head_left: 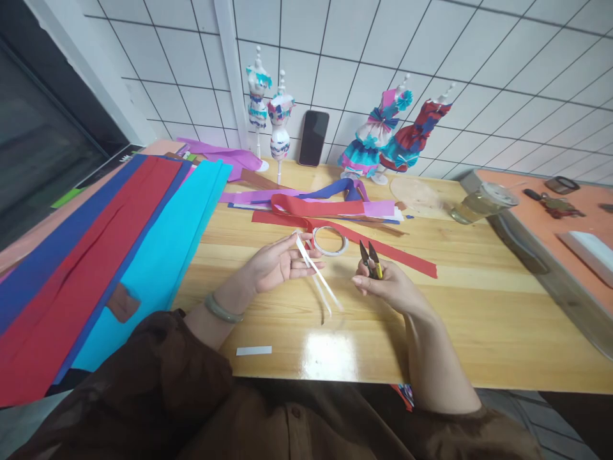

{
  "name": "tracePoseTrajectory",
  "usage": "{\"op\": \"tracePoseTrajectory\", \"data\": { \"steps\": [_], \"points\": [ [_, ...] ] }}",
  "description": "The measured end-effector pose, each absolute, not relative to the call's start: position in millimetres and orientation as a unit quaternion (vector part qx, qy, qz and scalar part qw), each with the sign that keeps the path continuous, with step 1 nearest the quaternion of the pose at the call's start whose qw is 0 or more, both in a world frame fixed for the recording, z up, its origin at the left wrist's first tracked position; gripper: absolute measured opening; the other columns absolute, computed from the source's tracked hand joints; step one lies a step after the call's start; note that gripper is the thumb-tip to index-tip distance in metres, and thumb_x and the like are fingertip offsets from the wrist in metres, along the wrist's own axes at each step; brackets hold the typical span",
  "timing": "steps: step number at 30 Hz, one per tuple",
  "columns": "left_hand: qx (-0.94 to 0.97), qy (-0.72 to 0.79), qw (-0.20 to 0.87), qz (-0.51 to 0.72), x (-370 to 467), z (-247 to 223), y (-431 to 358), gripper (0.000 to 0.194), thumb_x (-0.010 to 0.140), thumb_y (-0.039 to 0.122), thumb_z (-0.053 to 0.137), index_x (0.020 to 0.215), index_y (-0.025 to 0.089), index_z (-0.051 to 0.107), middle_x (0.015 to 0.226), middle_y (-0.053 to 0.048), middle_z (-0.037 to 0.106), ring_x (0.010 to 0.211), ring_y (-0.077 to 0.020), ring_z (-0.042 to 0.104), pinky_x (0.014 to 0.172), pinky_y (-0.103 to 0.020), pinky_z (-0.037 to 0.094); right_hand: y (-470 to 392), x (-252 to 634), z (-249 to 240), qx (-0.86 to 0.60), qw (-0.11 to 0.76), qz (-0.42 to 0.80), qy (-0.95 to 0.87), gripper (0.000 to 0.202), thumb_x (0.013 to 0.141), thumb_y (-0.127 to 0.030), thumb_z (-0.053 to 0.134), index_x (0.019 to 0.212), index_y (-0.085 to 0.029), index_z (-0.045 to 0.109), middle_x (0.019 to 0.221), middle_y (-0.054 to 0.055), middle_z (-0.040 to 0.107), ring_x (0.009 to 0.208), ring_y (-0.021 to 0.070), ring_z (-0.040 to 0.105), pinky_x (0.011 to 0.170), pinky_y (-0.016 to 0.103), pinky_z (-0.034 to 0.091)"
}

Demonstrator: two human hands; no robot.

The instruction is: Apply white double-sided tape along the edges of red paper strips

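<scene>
Left fingers (pixel 287 242) pinch thin white strips (pixel 303 250). Right fingers (pixel 368 283) grip snips (pixel 374 253), blades parted, near them.

Illumination is bright. Glare (pixel 328 354) marks the near edge of the counter (pixel 483 332). Wide-angle distortion stretches the tiles (pixel 507 57) behind it.

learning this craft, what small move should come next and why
Perhaps bring the snips in the right hand to the white strips for a trim: the blades stand apart, well clear of the strips, which hang loose from the left hand.
</scene>
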State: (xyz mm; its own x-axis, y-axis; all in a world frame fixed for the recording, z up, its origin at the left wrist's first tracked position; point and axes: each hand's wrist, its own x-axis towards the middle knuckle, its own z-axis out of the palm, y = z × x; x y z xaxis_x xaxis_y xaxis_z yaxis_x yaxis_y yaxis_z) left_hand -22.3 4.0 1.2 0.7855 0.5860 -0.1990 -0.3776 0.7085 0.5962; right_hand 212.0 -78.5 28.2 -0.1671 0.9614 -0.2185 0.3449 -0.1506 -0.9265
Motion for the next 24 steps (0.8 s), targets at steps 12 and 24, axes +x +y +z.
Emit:
{"op": "tracePoseTrajectory", "data": {
  "steps": [12,24],
  "points": [
    [0.283,0.198,0.895,0.282,-17,1,-1,0.035,0.086,0.037,0.041,0.115,0.017,0.048,0.095,-0.014,0.063,0.096,-0.0254,0.060,0.090,-0.047,0.039,-77,173,16,-0.573,0.343,0.469,-0.578,0.030,0.067,-0.034,0.066,0.067,-0.020,0.039,0.073,0.001,0.060,0.061,0.0119,0.050,0.058,0.025,0.037],
    [0.281,0.193,0.895,0.287,-17,3,-1,0.034,0.086,0.037,0.041,0.113,0.017,0.048,0.096,-0.013,0.062,0.098,-0.0256,0.059,0.092,-0.047,0.037,-76,166,13,-0.556,0.337,0.506,-0.567,0.030,0.066,-0.035,0.066,0.067,-0.019,0.041,0.063,-0.004,0.047,0.055,0.0085,0.040,0.053,0.023,0.032]
  ]
}}
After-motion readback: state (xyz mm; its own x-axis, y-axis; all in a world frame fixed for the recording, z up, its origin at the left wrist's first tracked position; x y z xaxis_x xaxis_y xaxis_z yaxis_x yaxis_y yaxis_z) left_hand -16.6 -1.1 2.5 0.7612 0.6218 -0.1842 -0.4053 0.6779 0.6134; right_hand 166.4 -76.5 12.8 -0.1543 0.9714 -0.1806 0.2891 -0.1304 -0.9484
